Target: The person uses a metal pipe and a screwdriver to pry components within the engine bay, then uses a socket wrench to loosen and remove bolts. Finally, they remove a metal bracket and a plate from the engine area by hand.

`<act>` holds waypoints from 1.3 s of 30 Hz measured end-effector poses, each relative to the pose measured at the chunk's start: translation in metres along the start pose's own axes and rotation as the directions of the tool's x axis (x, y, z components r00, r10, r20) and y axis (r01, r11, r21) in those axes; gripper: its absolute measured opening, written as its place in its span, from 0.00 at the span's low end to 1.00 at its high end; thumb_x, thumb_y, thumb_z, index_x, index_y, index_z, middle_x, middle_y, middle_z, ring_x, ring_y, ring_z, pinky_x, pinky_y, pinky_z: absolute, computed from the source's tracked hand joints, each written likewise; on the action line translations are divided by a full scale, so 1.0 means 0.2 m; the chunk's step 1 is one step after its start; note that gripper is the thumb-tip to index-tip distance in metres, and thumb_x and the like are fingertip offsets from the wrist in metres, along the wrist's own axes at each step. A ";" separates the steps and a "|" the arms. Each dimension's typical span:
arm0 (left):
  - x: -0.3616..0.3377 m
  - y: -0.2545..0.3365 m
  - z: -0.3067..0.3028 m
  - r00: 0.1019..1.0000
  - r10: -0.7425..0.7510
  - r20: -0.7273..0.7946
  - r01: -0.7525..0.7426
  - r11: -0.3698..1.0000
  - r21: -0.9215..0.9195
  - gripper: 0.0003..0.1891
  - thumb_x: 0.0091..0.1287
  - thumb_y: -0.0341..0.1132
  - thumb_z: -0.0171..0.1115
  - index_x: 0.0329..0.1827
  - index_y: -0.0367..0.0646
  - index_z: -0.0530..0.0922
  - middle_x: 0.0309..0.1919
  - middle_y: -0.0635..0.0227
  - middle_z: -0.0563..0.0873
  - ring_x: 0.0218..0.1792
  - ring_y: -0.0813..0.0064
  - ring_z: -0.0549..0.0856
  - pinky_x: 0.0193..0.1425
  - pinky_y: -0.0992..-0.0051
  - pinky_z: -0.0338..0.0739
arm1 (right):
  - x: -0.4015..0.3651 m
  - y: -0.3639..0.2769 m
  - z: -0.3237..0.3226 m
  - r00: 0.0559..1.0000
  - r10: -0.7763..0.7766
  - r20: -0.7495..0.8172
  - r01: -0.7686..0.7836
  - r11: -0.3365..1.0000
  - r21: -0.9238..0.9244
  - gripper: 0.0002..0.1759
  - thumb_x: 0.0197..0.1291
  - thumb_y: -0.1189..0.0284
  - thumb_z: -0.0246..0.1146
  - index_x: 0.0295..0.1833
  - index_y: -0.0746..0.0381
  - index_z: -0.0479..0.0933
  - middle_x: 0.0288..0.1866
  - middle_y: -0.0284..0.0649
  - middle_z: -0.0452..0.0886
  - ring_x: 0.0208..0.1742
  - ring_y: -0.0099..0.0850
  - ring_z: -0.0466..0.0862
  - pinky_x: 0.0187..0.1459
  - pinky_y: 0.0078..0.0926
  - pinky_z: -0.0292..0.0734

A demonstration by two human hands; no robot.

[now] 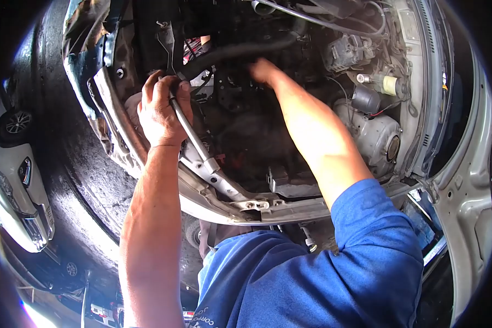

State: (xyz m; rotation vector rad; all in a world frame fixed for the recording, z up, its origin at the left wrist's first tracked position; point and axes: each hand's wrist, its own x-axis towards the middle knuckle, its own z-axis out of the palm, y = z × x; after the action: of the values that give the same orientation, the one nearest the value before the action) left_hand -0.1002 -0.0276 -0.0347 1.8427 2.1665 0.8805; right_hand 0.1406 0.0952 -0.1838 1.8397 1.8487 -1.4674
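Note:
My left hand (161,106) is at the front edge of an open engine bay, its fingers curled round the upper end of a grey metal bar (190,131). The bar slants down to the right, over the front body rail (224,188). My right hand (263,72) reaches deep into the bay, beside a thick black hose (240,51). Its fingertips are lost in dark shadow, so what they touch, if anything, is hidden.
At the right of the bay are a brake booster (378,139), a fluid reservoir (391,85) and a dark canister (365,101). An open door (467,202) stands at far right. A parked silver car (19,191) is at left, across the dark floor (87,180).

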 end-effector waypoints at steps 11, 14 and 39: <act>-0.01 -0.03 0.02 0.998 -0.043 0.039 0.043 0.999 -0.009 0.16 0.65 0.47 0.66 0.49 0.48 0.82 0.58 0.60 0.81 0.55 0.57 0.83 0.56 0.57 0.75 | 0.03 0.02 0.02 0.994 -0.036 -0.107 0.051 0.989 0.136 0.26 0.63 0.61 0.61 0.63 0.63 0.78 0.62 0.52 0.81 0.64 0.44 0.80 0.64 0.39 0.72; -0.01 -0.02 0.01 0.998 -0.040 0.038 0.040 0.999 -0.001 0.16 0.65 0.47 0.66 0.49 0.48 0.82 0.57 0.60 0.81 0.55 0.57 0.84 0.56 0.57 0.75 | 0.07 0.12 0.03 0.996 -0.087 0.029 0.092 0.958 -0.273 0.23 0.63 0.63 0.61 0.61 0.62 0.79 0.61 0.55 0.80 0.63 0.48 0.80 0.63 0.42 0.74; 0.00 0.00 -0.01 0.999 -0.037 0.029 0.037 0.999 0.007 0.14 0.63 0.44 0.68 0.48 0.49 0.81 0.57 0.60 0.81 0.54 0.57 0.83 0.54 0.56 0.75 | -0.20 0.18 0.16 0.957 -0.287 0.052 0.226 0.619 -0.752 0.27 0.55 0.68 0.61 0.63 0.45 0.78 0.72 0.38 0.67 0.73 0.53 0.63 0.71 0.53 0.62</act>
State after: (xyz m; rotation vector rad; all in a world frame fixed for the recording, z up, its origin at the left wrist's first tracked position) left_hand -0.1018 -0.0281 -0.0332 1.8003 2.1810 0.8352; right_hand 0.1643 0.0374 -0.1914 1.2412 2.3300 -0.4786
